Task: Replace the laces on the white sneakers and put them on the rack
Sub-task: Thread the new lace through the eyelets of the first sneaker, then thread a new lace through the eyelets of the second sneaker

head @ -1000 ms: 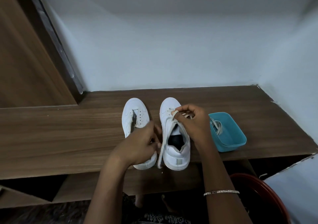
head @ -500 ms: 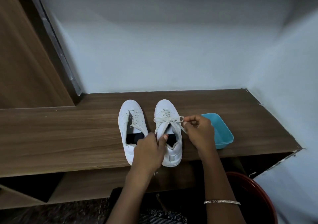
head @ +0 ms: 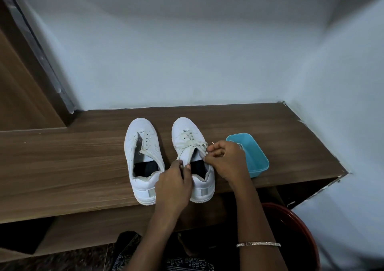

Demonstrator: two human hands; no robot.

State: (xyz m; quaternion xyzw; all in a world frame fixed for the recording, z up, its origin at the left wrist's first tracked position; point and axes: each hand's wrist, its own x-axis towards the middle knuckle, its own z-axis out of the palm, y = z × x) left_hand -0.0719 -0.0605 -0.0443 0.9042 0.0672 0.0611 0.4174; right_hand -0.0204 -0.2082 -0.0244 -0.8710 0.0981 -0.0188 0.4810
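On the wooden shelf, the unlaced sneaker stood to the left, its eyelets bare. Just beside it stood the laced sneaker, where our left hand pinched one end of the lace near the tongue and our right hand pinched the other end at the shoe's outer edge. We judged the lace soft, light and limp, best taken close to its tips; the shoe, light too, might shift under a pull. A blue tub sat at the right.
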